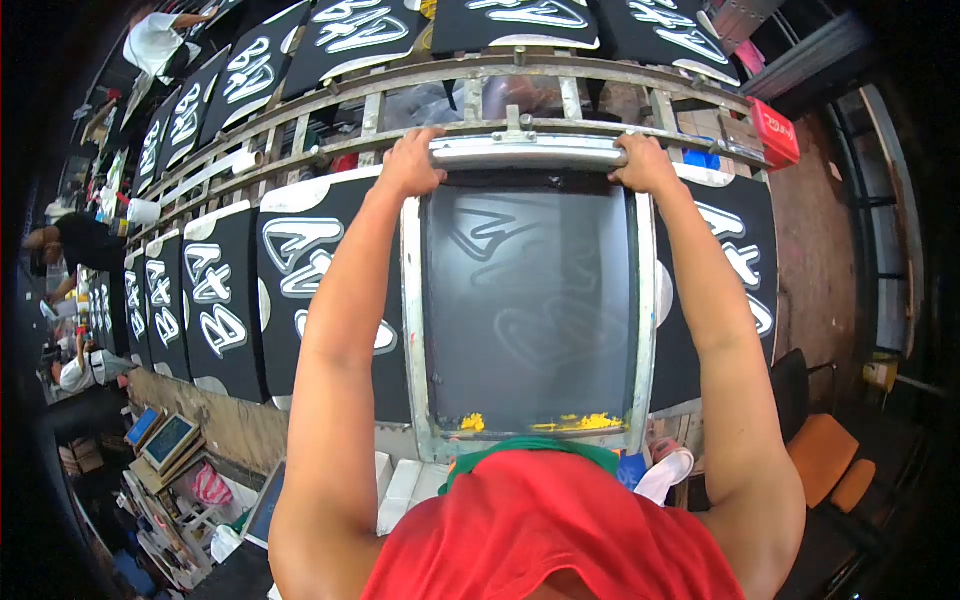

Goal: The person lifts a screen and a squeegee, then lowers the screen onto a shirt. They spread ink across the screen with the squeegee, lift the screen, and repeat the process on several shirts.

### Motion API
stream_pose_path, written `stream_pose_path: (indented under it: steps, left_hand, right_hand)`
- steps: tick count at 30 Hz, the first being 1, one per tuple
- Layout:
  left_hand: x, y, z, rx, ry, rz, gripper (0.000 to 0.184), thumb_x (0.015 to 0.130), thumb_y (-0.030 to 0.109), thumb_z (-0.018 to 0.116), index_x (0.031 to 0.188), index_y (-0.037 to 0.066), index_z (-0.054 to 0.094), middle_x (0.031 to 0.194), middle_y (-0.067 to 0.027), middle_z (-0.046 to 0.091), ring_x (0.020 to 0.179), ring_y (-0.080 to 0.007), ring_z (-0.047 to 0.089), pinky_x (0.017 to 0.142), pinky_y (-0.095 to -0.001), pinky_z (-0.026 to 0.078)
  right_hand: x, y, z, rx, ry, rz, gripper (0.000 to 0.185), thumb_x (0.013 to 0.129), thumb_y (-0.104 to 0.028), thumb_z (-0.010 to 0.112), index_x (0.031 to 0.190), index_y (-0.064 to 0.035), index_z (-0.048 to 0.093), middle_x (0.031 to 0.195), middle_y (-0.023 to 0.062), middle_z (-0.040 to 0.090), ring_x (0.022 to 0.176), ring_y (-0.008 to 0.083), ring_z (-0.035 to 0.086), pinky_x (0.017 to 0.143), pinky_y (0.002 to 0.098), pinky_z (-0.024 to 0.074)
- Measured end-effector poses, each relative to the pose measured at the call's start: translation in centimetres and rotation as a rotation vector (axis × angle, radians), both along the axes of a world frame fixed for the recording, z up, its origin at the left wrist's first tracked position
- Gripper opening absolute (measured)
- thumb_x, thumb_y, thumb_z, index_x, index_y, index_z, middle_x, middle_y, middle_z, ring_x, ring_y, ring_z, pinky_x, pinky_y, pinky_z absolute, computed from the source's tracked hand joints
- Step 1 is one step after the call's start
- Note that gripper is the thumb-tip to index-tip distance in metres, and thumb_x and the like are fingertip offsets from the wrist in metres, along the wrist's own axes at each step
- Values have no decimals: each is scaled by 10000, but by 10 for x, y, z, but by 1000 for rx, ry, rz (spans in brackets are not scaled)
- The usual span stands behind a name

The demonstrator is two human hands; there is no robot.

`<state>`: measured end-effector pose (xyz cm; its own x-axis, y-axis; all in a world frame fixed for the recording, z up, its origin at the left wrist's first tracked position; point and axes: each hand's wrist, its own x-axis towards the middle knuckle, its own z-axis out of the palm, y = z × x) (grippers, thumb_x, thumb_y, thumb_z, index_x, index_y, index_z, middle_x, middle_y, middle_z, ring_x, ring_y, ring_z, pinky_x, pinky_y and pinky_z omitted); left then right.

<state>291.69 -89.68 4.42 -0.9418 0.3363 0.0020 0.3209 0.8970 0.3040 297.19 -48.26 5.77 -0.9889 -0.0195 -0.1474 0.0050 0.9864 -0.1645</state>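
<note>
A screen printing frame (417, 300) lies flat over the black fabric panels, its dark mesh (530, 290) showing faint lettering. Across its far end runs a long metal-handled squeegee (525, 152), with a dark band of ink along its lower edge. My left hand (412, 163) is closed around the bar's left end. At the right end, my right hand (645, 163) grips it the same way. Yellow smears (580, 422) mark the near end of the screen. Black panels with white lettering (215, 290) lie left and right of the frame.
A metal rail (370, 112) with crosspieces runs beyond the frame. Behind it are more printed panels (360, 35). A red box (773, 133) stands at the rail's right end. An orange chair (825, 460) is at right. Other people (155, 45) are at left.
</note>
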Motion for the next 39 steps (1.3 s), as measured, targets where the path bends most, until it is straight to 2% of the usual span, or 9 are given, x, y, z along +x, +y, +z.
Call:
stream_pose_path:
  steps: [2,9,14,17,19,24,33,36,39]
  left_hand:
    - [-1,-13,2,69,-60,-15,714,753,208,821,1406,218,534,1423,-140,562,1335,-355,525,1085,-490,451]
    - [-5,-26,13,69,-29,-76,626,786,158,764,1380,116,569,1315,-209,632,1254,-384,576,1087,-442,450]
    - [-10,-5,25,-65,-38,-93,628,802,175,735,1398,126,541,1335,-201,618,1254,-374,580,1066,-451,463]
    - [-22,13,17,-96,-31,-163,609,804,154,709,1390,124,546,1315,-206,631,1235,-378,594,1047,-458,477]
    - [-29,22,8,-250,-107,-188,570,833,158,649,1395,134,558,1288,-175,666,1197,-358,631,1009,-471,510]
    - [-6,12,-8,-337,-55,-202,322,781,122,642,1088,108,736,1018,-187,744,988,-376,712,842,-491,585]
    - [246,-37,-1,-143,-66,-234,239,746,76,638,974,133,686,960,-113,663,938,-319,683,857,-511,459]
    - [361,-53,3,-111,-125,-199,428,689,29,683,1101,142,666,1057,-85,627,1004,-317,618,857,-461,448]
    - [465,-70,-10,17,-24,-197,490,677,50,704,1154,142,643,1148,-70,634,1005,-304,596,859,-476,430]
  right_hand:
    - [-4,3,-5,17,-9,20,712,690,-335,908,1316,-151,624,1383,120,578,1290,368,529,1034,518,481]
    - [-9,0,5,30,-87,48,649,723,-289,883,1311,-138,655,1372,128,587,1294,366,544,1064,490,478]
    - [-14,5,4,18,-69,69,620,709,-270,890,1269,-105,683,1316,181,628,1241,378,590,1045,451,493]
    - [-17,13,-1,-26,-34,82,561,679,-200,840,1203,-53,702,1216,222,675,1143,396,637,1007,437,508]
    - [-21,13,-3,70,-128,107,440,762,-174,705,1192,-85,720,1153,225,710,1104,381,672,977,430,532]
    - [0,-2,2,88,-169,102,429,741,-163,629,1151,-110,741,1103,223,721,1063,381,687,951,438,548]
    - [264,-44,3,-165,61,49,345,723,-1,618,1036,-73,744,1050,166,726,988,381,680,887,468,546]
    - [386,-58,-11,-180,84,39,510,652,65,626,1133,-94,680,1250,143,666,1181,347,594,1003,445,466]
    - [491,-76,-7,-249,120,38,492,647,88,597,1106,-83,643,1244,145,629,1210,378,545,1015,475,451]
